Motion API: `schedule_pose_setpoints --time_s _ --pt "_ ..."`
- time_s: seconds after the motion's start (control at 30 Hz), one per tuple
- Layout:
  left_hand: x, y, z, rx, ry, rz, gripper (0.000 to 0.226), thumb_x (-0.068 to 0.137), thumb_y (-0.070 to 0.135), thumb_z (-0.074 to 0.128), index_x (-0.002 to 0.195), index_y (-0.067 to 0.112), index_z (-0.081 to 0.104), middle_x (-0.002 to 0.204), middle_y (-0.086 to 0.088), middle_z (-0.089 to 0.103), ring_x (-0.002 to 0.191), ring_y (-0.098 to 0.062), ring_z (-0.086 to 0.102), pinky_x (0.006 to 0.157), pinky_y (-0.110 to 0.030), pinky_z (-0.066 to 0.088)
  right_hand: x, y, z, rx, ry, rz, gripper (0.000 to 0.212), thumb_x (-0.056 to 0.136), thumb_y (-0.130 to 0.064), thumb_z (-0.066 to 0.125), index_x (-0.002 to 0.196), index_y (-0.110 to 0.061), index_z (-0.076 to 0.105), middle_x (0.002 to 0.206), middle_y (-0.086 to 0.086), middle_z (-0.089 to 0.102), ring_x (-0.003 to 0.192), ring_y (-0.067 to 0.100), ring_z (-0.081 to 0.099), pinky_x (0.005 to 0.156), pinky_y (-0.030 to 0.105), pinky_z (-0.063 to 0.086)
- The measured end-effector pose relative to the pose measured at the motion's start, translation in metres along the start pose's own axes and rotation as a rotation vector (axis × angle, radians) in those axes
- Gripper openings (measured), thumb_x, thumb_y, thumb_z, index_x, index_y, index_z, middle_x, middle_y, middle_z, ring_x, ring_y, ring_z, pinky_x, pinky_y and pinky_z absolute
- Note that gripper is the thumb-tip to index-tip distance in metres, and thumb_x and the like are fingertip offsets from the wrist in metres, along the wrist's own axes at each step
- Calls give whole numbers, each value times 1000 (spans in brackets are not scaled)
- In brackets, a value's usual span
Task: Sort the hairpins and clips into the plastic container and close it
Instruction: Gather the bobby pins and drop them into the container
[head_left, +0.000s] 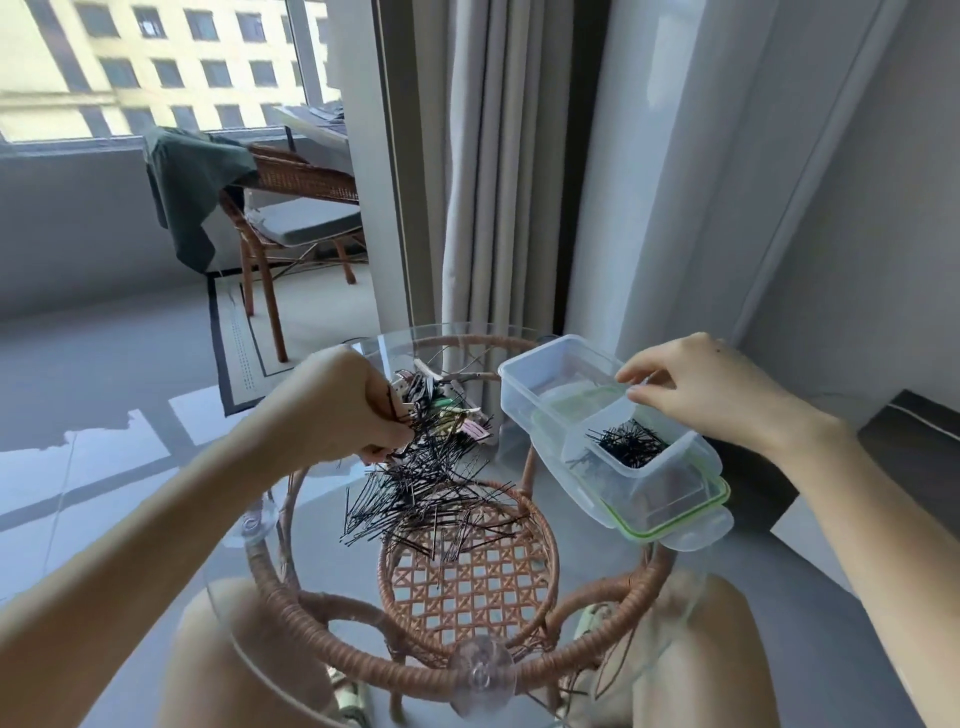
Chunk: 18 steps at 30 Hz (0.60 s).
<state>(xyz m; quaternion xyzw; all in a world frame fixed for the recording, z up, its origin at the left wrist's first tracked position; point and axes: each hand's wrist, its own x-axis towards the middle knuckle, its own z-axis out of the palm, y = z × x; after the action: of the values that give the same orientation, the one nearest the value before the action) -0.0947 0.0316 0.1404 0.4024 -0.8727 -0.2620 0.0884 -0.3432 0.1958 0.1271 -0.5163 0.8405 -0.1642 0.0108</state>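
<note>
A loose heap of black hairpins (415, 493) lies on the round glass tabletop (291, 519), with coloured hair clips (441, 410) at its far end. My left hand (358, 405) is closed on a bunch of pins at the top of the heap. To the right a clear plastic container (545, 384) rests on its green-rimmed lid (670, 525). A smaller clear inner tray (670, 473) in its near end holds a clump of black hairpins (628, 441). My right hand (696, 395) pinches the container's far right rim.
The glass top sits on a rattan table frame (467, 582) with a woven lower shelf. Curtains (493, 166) and a wall stand just behind the table. A rattan chair (296, 218) with a green cloth stands at the back left. My knees are under the near edge.
</note>
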Motion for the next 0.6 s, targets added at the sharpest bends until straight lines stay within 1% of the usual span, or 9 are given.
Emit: schedule_pose_setpoints --time_s 0.07,0.13,0.17,0.2,0.3,0.4,0.43,0.53,0.6 --pt "1 19 -3 -35 -4 37 6 67 18 79 67 13 75 57 4 72 48 -4 65 56 -17 57 -5 3 -5 13 47 4 19 84 -23 65 102 -23 71 96 -2 73 92 15 66 87 34 51" --pt "4 40 -3 -67 -4 91 7 68 15 78 69 9 76 61 -4 74 62 -18 72 65 -30 60 -11 10 -9 39 97 5 17 83 -23 66 98 -23 73 94 -1 74 91 17 67 88 35 51" --pt "7 51 -1 -82 -4 122 7 68 14 78 70 7 76 63 -8 74 68 -25 72 67 -35 60 -14 13 -12 51 114 11 16 83 -23 65 97 -23 73 93 -1 74 90 17 67 87 36 52" --pt "10 62 2 -96 -4 151 8 69 14 77 71 7 76 64 -11 74 70 -29 71 66 -35 60 -17 17 -15 59 127 20 16 84 -22 65 97 -23 73 92 -2 74 89 17 67 87 37 52" --pt "23 95 21 -148 -40 228 9 69 13 77 71 4 75 68 -13 74 67 -27 72 70 -35 60 -26 28 -20 49 160 45 15 86 -20 61 94 -22 74 93 -2 75 87 19 66 85 38 52" --pt "40 121 51 -208 -98 247 11 69 10 76 72 -1 74 70 -16 73 58 -19 64 68 -33 58 -34 37 -22 18 146 92 16 87 -22 59 94 -23 73 96 -2 74 94 21 65 86 40 51" --pt "47 128 62 -233 -111 243 11 69 7 75 72 -3 73 71 -18 73 58 -19 64 70 -35 60 -36 39 -22 6 135 109 17 87 -23 58 95 -23 73 98 -2 74 97 21 64 87 39 51" --pt "69 141 95 -240 -140 219 12 70 3 71 76 -6 73 75 -20 73 64 -23 70 75 -39 59 -42 44 -19 -17 115 138 18 88 -25 57 99 -24 72 101 -3 73 100 21 63 89 36 49" --pt "83 144 119 -121 -131 226 12 70 2 68 77 -6 72 75 -18 74 70 -25 72 73 -37 60 -43 47 -15 -25 94 147 18 88 -26 57 100 -26 71 101 -4 73 100 21 63 89 35 49"
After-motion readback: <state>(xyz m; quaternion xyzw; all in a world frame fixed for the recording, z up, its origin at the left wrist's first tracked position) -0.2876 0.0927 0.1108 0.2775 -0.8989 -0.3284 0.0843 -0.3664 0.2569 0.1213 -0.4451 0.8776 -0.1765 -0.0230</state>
